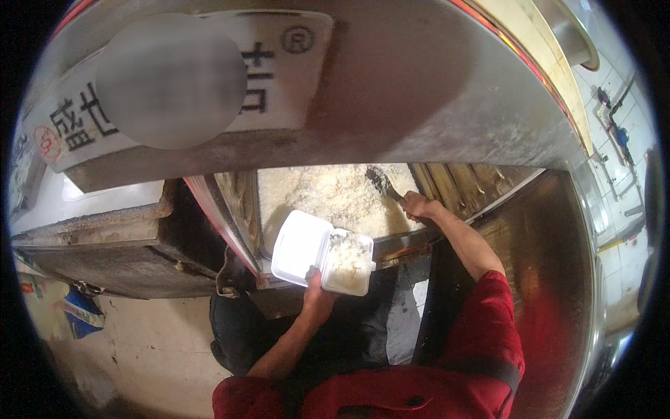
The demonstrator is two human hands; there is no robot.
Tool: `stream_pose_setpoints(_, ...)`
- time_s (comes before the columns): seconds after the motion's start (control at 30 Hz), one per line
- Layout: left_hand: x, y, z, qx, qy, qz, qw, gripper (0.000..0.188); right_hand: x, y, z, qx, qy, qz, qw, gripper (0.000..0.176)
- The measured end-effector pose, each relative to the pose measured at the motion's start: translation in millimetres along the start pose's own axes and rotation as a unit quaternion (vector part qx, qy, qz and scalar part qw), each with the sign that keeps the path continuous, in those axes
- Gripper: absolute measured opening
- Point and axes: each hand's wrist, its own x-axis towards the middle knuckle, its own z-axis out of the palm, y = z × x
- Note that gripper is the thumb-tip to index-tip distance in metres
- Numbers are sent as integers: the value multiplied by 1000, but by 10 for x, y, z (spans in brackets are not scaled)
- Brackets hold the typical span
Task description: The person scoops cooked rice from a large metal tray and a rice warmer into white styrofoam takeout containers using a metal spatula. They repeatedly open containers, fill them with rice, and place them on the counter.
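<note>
My left hand (317,299) holds an open white foam takeaway box (302,246) by its near side, around the hinge. Its right half contains white rice (349,262), and its lid is folded back to the left. In my right hand (419,205) is the handle of a rice scoop or spatula (384,184), whose blade has rice stuck to it. The blade rests on or just above a broad mass of rice (319,194) in a large metal tray, to the upper right of the box.
A metal cabinet front with a sign bearing writing (293,78) overhangs the tray. A worn metal counter (104,214) stands at left, and a brownish metal panel (513,262) at right. Pipes (620,136) run along the tiled wall at far right.
</note>
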Motion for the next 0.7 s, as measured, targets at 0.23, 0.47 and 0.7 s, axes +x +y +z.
stream_pose_setpoints(0.23,-163,31,131,1,23,38,999,60,-91,-26,122,12,-46,26,999,30)
stream_pose_setpoints(0.47,-237,96,192,35,60,14,998,58,101,77,240,-346,227,-187,891,18)
stream_pose_setpoints(0.7,-275,92,284,49,59,4,997,56,-230,-319,-33,-362,179,-134,905,19)
